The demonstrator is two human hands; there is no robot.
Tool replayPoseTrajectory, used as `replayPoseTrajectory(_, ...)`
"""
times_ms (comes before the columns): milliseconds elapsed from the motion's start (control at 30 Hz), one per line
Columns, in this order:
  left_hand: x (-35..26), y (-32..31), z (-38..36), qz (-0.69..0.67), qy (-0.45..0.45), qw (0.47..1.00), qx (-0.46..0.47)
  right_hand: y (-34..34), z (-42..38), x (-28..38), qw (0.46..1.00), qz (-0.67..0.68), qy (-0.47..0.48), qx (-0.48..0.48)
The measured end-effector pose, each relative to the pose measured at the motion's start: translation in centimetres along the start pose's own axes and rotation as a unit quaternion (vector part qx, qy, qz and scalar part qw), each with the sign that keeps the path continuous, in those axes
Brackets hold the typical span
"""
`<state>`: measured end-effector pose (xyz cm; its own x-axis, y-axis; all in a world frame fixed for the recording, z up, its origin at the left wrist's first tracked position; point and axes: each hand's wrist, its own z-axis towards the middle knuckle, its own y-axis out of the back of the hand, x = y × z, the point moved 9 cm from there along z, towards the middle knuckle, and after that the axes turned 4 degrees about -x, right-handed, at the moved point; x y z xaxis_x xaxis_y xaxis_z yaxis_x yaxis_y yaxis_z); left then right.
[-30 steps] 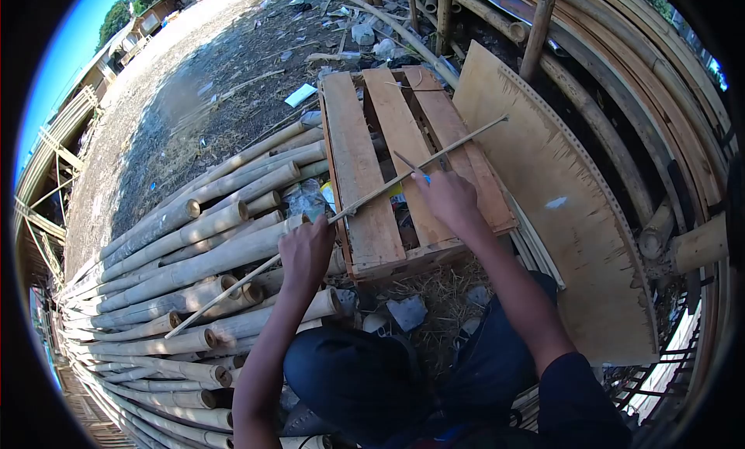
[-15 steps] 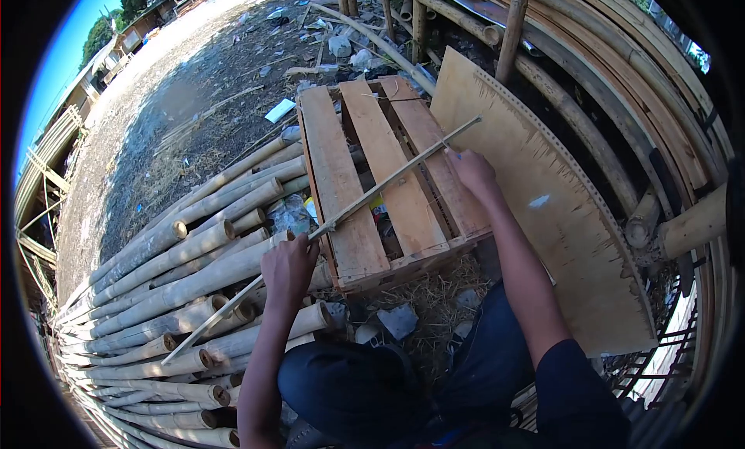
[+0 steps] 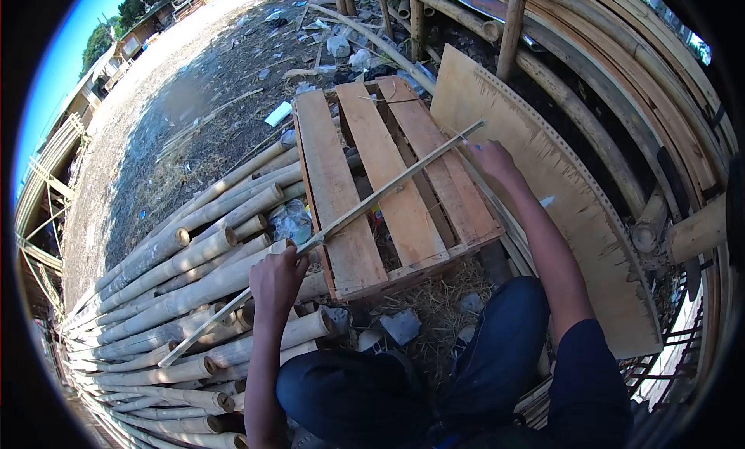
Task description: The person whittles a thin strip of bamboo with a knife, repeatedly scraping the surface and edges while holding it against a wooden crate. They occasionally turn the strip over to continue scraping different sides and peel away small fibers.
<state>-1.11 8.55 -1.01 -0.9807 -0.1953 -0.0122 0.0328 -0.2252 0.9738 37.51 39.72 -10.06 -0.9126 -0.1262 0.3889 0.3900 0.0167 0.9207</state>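
Observation:
A long thin bamboo strip [image 3: 388, 187] runs diagonally over a slatted wooden crate [image 3: 345, 189], from the lower left up to the right. My left hand [image 3: 275, 277] is closed around the strip at the crate's left side, and the strip's lower end reaches out over the bamboo poles. Near the strip's upper end is my right hand [image 3: 493, 160], its fingers pinched on a small thin item that looks like a blade. That item touches or nearly touches the strip; its shape is too small to make out.
Many thick bamboo poles [image 3: 209, 282] lie stacked at the left. A curved plywood sheet [image 3: 559, 216] leans at the right, before a rack of long poles and boards. Litter [image 3: 339, 46] and straw are scattered on the ground beyond the crate.
My right hand has moved slightly right and up. My left hand has shifted a little left and down with the strip. The crate's near edge appears slightly turned.

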Motion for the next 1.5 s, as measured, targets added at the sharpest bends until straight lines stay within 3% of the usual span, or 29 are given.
replayPoseTrajectory(133,-0.1,0.3,0.3,-0.006,0.001,1.0,0.016,0.8,-0.7,-3.5,0.999,-0.018,-0.033,-0.01)
replayPoseTrajectory(200,0.0,0.0,0.4,-0.006,0.004,1.0,0.011,2.7,-0.3,-7.7,0.98,0.01,-0.167,-0.104)
replayPoseTrajectory(333,0.7,0.2,0.3,-0.011,0.016,1.0,-0.001,1.9,-0.4,-7.5,0.978,0.025,-0.18,-0.106)
replayPoseTrajectory(533,1.9,1.6,0.8,0.0,-0.005,1.0,-0.016,5.4,-3.7,-3.3,0.977,0.168,-0.115,-0.063)
replayPoseTrajectory(600,2.1,2.3,1.3,0.007,-0.025,1.0,-0.013,8.6,-5.7,2.2,0.971,0.062,0.104,-0.206)
replayPoseTrajectory(633,2.6,2.6,1.6,0.005,-0.025,1.0,-0.015,9.3,-6.9,3.7,0.971,0.06,0.105,-0.208)
replayPoseTrajectory(700,3.1,3.0,2.0,0.016,-0.063,0.998,-0.009,9.4,-8.6,7.0,0.979,0.017,0.154,-0.133)
replayPoseTrajectory(767,4.1,3.8,2.3,0.01,-0.073,0.997,0.0,9.2,-9.2,8.3,0.971,-0.014,0.207,-0.12)
replayPoseTrajectory(833,5.4,4.5,2.4,-0.016,-0.082,0.996,0.01,6.4,-10.1,9.2,0.974,0.023,0.206,0.086)
replayPoseTrajectory(967,8.5,5.0,3.4,-0.024,-0.096,0.995,0.016,6.6,-13.1,11.1,0.965,-0.019,0.237,0.11)
replayPoseTrajectory(1033,9.2,5.7,4.3,-0.026,-0.105,0.994,0.005,6.0,-14.2,10.8,0.934,0.251,0.16,0.199)
replayPoseTrajectory(1100,8.7,7.0,5.3,0.037,-0.16,0.985,-0.049,6.0,-15.0,10.8,0.928,0.276,0.159,0.193)
replayPoseTrajectory(1167,7.9,7.4,6.7,0.068,-0.156,0.985,-0.013,6.2,-15.8,10.9,0.922,0.299,0.16,0.188)
replayPoseTrajectory(1233,5.9,11.0,6.5,0.046,-0.175,0.961,-0.209,5.5,-16.8,10.4,0.888,0.395,0.072,0.223)
replayPoseTrajectory(1333,5.0,10.3,7.2,-0.034,-0.092,0.978,-0.182,5.4,-18.1,10.2,0.892,0.41,0.054,0.182)
replayPoseTrajectory(1367,3.8,10.3,6.6,-0.09,-0.093,0.974,-0.188,5.2,-18.7,10.5,0.892,0.409,0.056,0.184)
replayPoseTrajectory(1500,-2.0,8.2,3.4,-0.289,-0.122,0.949,-0.047,4.2,-19.9,10.2,0.916,0.381,0.004,0.126)
